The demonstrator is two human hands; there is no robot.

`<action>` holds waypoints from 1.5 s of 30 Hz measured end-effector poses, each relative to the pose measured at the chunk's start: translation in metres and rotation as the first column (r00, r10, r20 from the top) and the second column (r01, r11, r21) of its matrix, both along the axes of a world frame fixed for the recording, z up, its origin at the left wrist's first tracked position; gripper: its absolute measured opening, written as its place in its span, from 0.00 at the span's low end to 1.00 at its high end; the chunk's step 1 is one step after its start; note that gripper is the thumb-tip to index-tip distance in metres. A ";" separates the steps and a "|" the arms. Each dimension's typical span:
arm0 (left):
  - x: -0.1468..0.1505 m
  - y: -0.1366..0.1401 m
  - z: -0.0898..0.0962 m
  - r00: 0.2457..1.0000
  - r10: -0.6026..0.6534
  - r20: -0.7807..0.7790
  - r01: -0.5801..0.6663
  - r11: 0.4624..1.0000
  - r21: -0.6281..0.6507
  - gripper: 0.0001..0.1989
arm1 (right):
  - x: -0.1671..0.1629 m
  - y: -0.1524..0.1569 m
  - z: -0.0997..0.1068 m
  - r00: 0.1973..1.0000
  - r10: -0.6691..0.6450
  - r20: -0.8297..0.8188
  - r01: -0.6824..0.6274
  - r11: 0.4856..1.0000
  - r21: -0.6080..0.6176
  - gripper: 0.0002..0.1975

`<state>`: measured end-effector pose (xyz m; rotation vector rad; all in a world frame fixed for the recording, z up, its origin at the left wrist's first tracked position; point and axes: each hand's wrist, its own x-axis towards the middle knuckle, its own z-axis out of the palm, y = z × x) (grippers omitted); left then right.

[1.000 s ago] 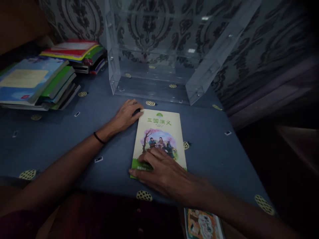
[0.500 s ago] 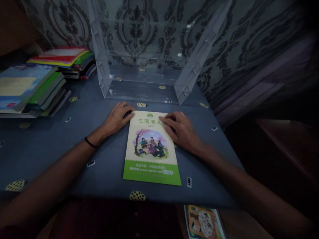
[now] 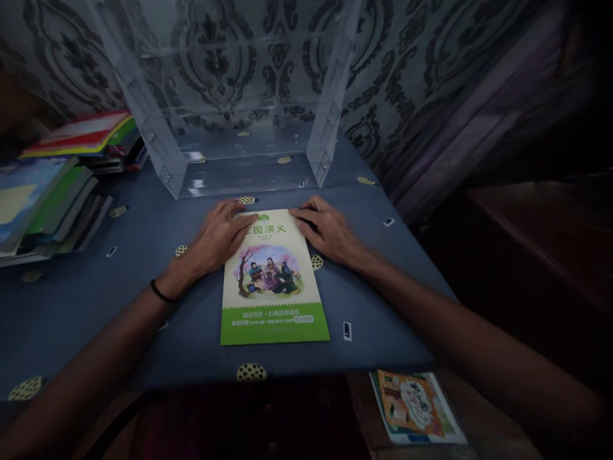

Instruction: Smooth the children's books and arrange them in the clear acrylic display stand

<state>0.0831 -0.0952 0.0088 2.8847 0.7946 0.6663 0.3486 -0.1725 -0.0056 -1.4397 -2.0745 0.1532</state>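
Observation:
A paperback book [image 3: 269, 300] lies flat on the table, its cream and green cover with Chinese lettering and a round picture facing up. My left hand [image 3: 215, 237] is at its upper left corner, thumb across the cover and fingers curled at the edge. At the upper right corner, my right hand [image 3: 328, 231] has its thumb and fingertips closed on the book's edge. The undersides of the fingers are hidden in both hands. A dark band circles my left wrist.
Behind the book stands a clear plastic rack [image 3: 320, 144] against the patterned wall. Stacks of books [image 3: 31, 204] occupy the table's left side. Below the front edge, more booklets [image 3: 414, 406] lie on a lower surface. The blue tablecloth [image 3: 383, 306] has pineapple prints.
The view has shifted, so the rack and book appear farther left. My left thumb now reaches further over the cover; my right hand has slid outward to the upper right corner.

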 end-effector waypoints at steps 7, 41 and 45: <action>0.037 -0.038 0.008 0.989 -0.147 -0.036 0.148 0.989 0.030 0.18 | 0.003 0.004 -0.004 0.998 0.041 -0.051 -0.040 0.999 0.012 0.16; 0.012 -0.161 0.017 0.917 -0.359 -0.173 0.345 0.933 -0.103 0.29 | 0.005 -0.002 -0.002 0.997 0.069 -0.038 -0.067 0.997 0.040 0.18; 0.011 -0.162 0.013 0.916 -0.354 -0.188 0.340 0.935 -0.103 0.29 | 0.005 -0.005 -0.001 0.996 0.071 -0.061 -0.069 0.997 0.032 0.18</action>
